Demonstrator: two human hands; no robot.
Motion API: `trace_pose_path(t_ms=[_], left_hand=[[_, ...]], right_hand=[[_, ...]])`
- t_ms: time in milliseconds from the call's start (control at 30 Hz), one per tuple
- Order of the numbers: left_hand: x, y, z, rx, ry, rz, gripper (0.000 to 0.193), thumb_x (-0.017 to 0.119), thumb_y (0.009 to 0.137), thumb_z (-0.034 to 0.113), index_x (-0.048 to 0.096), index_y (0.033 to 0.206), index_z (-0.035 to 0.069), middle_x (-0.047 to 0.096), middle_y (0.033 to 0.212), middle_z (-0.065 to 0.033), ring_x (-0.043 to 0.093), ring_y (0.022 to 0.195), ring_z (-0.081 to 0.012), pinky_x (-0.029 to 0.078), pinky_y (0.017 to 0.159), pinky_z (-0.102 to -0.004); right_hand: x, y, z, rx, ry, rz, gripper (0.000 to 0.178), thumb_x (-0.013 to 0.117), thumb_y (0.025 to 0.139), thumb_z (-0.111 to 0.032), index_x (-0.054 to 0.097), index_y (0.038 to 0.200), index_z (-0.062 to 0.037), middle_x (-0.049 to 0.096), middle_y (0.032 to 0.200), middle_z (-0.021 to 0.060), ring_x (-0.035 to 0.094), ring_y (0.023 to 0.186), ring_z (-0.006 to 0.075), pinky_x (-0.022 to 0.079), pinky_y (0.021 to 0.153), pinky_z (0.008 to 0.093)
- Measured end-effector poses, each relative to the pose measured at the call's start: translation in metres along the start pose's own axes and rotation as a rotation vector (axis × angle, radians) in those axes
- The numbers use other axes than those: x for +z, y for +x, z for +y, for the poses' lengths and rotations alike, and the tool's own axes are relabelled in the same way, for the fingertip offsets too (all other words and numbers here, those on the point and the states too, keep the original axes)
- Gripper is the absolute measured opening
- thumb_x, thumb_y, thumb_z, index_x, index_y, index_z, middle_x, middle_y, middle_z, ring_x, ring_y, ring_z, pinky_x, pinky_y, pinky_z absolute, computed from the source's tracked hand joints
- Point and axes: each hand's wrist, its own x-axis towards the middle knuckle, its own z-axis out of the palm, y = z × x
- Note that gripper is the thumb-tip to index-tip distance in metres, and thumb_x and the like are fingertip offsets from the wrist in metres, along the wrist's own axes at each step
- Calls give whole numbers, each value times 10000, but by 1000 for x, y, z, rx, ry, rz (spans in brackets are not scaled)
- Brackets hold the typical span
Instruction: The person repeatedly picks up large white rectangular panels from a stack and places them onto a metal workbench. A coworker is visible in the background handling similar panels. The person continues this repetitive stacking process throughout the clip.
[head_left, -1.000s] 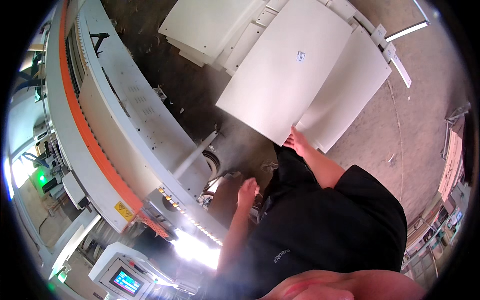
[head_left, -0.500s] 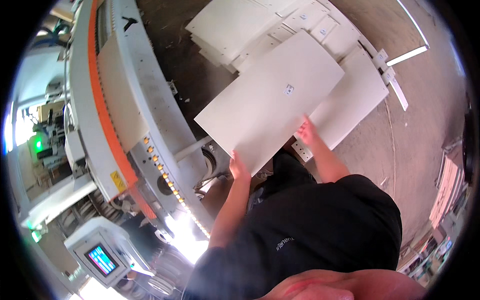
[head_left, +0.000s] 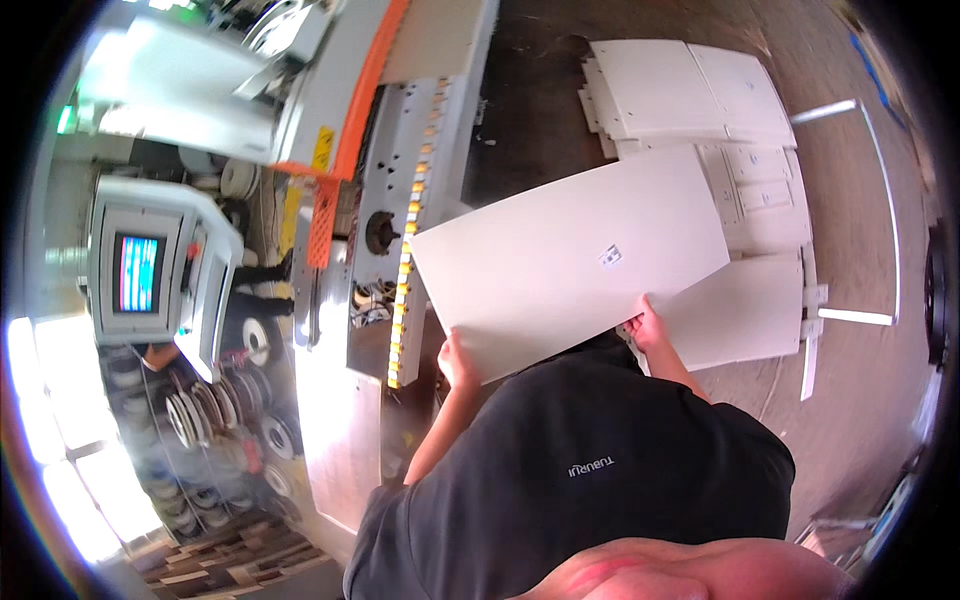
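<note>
A large white rectangular panel [head_left: 540, 260] with a small label on its face is held up in front of me. My left hand [head_left: 458, 362] is closed on its near left corner, with the thumb on top. Along the near long edge, my right hand [head_left: 648, 325] grips it towards the right, its fingertips partly hidden underneath. The panel's far left corner reaches over the edge of the machine's roller rail [head_left: 408, 280]. Below and to the right of it lies another white panel [head_left: 740, 315], partly covered.
Stacked white panels [head_left: 670, 95] stand at the far right. On the left runs a long machine with an orange strip [head_left: 375, 90]. A control screen [head_left: 138, 273] stands left of it, near reels of edging band [head_left: 200, 415]. White strips [head_left: 855, 317] lie on the floor at right.
My view has turned left, bringing the control screen and reels further into sight. The panel has swung towards the machine's roller rail, still in both hands.
</note>
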Motion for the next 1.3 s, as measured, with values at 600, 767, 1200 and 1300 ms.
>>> trace_pose_path(t_ms=[600, 767, 1200, 1300], left_hand=[[-335, -23, -146, -131, -750, 349, 429, 517, 995, 332, 601, 1239, -10, 659, 1142, -106, 636, 1033, -281, 527, 882, -422], [-438, -52, -203, -29, -403, 111, 399, 569, 977, 369, 599, 1173, 22, 670, 1032, -92, 672, 856, -207, 549, 687, -328], [-447, -49, -201, -312, -151, 433, 519, 510, 992, 589, 646, 980, 88, 605, 719, -39, 534, 514, -163, 328, 418, -282], [-444, -49, -200, -353, -231, 448, 466, 531, 987, 526, 628, 1118, 90, 632, 861, -53, 559, 587, -183, 326, 437, -268]], right_hand=[[241, -112, 140, 125, -1006, -642, 408, 587, 1021, -475, 626, 1176, -99, 714, 1089, 57, 703, 951, 164, 545, 765, 302], [287, -122, 198, 157, -1249, -787, 474, 523, 1049, -485, 628, 1136, -31, 724, 1087, 94, 719, 908, 159, 546, 745, 299], [371, -113, 270, -170, -1412, -767, 459, 587, 1003, -391, 681, 908, 48, 711, 742, 123, 654, 594, 168, 540, 597, 300], [375, -107, 270, -201, -1443, -761, 471, 597, 977, -411, 692, 886, 41, 721, 730, 123, 644, 583, 169, 535, 616, 315]])
